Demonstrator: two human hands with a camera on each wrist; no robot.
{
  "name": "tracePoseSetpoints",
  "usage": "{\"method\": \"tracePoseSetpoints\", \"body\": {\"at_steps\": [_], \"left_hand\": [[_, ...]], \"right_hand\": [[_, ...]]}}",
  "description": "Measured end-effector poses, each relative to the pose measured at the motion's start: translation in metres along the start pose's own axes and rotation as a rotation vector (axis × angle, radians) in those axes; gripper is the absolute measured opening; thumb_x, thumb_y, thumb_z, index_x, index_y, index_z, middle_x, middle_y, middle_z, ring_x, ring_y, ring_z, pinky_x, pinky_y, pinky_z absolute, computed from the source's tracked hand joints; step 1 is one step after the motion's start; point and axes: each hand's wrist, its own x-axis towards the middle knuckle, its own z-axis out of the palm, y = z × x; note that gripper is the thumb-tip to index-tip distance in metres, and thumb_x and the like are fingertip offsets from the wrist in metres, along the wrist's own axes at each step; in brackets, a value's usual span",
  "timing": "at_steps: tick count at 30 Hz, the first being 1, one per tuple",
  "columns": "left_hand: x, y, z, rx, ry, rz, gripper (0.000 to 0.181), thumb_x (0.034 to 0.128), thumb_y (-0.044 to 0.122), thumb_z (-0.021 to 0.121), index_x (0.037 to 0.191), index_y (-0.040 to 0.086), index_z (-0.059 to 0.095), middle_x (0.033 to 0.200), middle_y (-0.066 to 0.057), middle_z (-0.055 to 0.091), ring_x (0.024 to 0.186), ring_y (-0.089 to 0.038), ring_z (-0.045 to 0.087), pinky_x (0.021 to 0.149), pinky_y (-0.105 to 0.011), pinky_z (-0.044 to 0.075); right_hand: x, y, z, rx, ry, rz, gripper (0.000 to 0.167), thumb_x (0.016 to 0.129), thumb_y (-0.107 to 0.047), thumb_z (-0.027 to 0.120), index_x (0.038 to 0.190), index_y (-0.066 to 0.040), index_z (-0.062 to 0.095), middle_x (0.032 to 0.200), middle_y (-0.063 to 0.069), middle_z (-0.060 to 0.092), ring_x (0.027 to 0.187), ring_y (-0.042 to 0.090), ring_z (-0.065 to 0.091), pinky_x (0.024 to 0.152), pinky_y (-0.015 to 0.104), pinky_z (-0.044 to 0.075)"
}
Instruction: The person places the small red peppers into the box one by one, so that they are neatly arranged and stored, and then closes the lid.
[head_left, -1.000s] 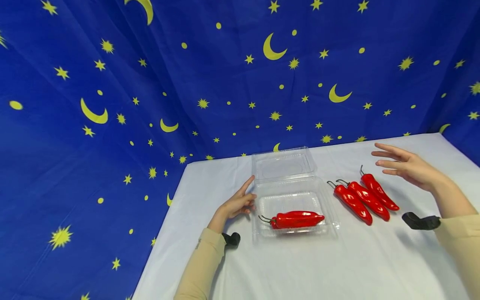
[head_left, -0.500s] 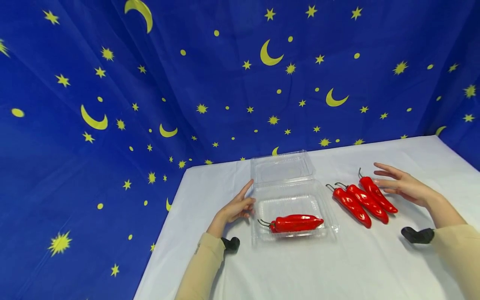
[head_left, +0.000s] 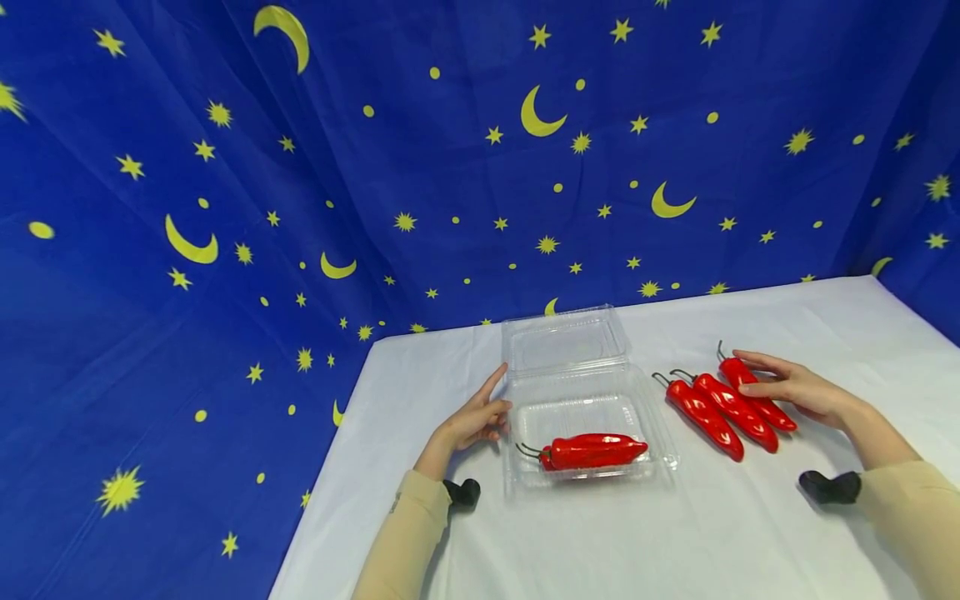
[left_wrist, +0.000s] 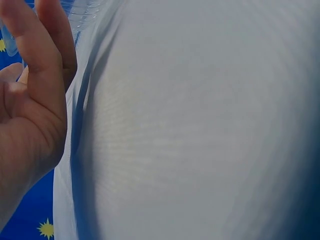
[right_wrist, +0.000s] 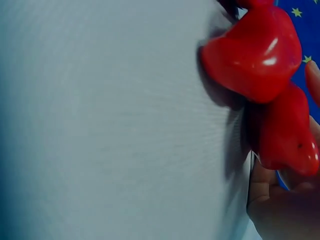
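My left hand (head_left: 468, 421) rests at the left side of a clear plastic clamshell box (head_left: 525, 483), its index finger stretched towards the hinge. In the left wrist view, that hand (left_wrist: 30, 100) shows bent fingers with nothing visible between them. Red chili peppers (head_left: 596, 450) lie crosswise in the box; two stems show. Right of the box lie three more, a left red pepper (head_left: 705, 417), a middle red pepper (head_left: 738, 412) and a right red pepper (head_left: 780, 417). My right hand (head_left: 806, 392) grips the right pepper, thumb and fingers on either side; some fingertips are hidden.
The box's lid (head_left: 566, 343) lies folded back, away from me. A white cloth (head_left: 750, 533) covers the table. Behind and to both sides hangs a blue curtain (head_left: 450, 150) with yellow moons and stars.
My right hand has come down from above the table onto the rightmost pepper, its thumb now over it. My left hand stays at the box. The view has tilted slightly up.
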Motion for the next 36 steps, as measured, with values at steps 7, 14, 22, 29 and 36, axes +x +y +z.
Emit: {"method": "tracePoseSetpoints", "body": {"at_steps": [7, 14, 22, 29, 36], "left_hand": [[0.0003, -0.0008, 0.0012, 0.007, 0.008, 0.0, 0.074, 0.0951, 0.014, 0.051, 0.148, 0.047, 0.012, 0.07, -0.002, 0.043, 0.062, -0.012, 0.055, 0.047, -0.02, 0.048], [0.002, 0.0002, -0.0004, -0.006, -0.02, -0.006, 0.076, 0.0955, 0.01, 0.05, 0.15, 0.042, 0.007, 0.07, -0.003, 0.043, 0.062, -0.013, 0.055, 0.048, -0.02, 0.049], [0.0015, 0.0009, 0.0008, -0.007, -0.009, -0.001, 0.075, 0.0958, 0.012, 0.049, 0.15, 0.044, 0.007, 0.068, -0.002, 0.043, 0.062, -0.014, 0.055, 0.047, -0.02, 0.048], [0.001, -0.0002, 0.0018, -0.003, 0.01, 0.004, 0.075, 0.0941, 0.014, 0.052, 0.148, 0.047, 0.012, 0.069, -0.002, 0.043, 0.061, -0.012, 0.054, 0.047, -0.019, 0.048], [0.0009, -0.0006, 0.0011, -0.013, 0.013, 0.0, 0.075, 0.0935, 0.015, 0.053, 0.148, 0.049, 0.012, 0.069, -0.002, 0.043, 0.061, -0.013, 0.054, 0.046, -0.019, 0.048]], "right_hand": [[-0.0004, 0.0018, 0.0032, -0.002, 0.002, 0.003, 0.081, 0.09, -0.025, 0.062, 0.148, 0.003, 0.012, 0.142, 0.037, 0.015, 0.123, 0.057, 0.022, 0.092, 0.066, 0.037], [-0.0009, 0.0003, 0.0051, -0.029, 0.008, 0.011, 0.084, 0.088, -0.026, 0.064, 0.148, 0.003, 0.011, 0.14, 0.038, 0.015, 0.121, 0.057, 0.024, 0.089, 0.063, 0.041], [-0.0017, -0.0009, 0.0071, -0.072, 0.045, -0.003, 0.082, 0.088, -0.026, 0.064, 0.147, 0.002, 0.015, 0.14, 0.037, 0.018, 0.119, 0.056, 0.028, 0.089, 0.061, 0.043], [-0.0022, -0.001, 0.0089, -0.059, 0.077, -0.018, 0.082, 0.089, -0.023, 0.062, 0.149, -0.001, 0.011, 0.141, 0.038, 0.015, 0.119, 0.058, 0.028, 0.089, 0.064, 0.042], [-0.0031, 0.0009, 0.0066, -0.021, 0.097, -0.021, 0.082, 0.09, -0.023, 0.062, 0.15, -0.004, 0.008, 0.142, 0.037, 0.012, 0.119, 0.058, 0.028, 0.089, 0.063, 0.042]]}}
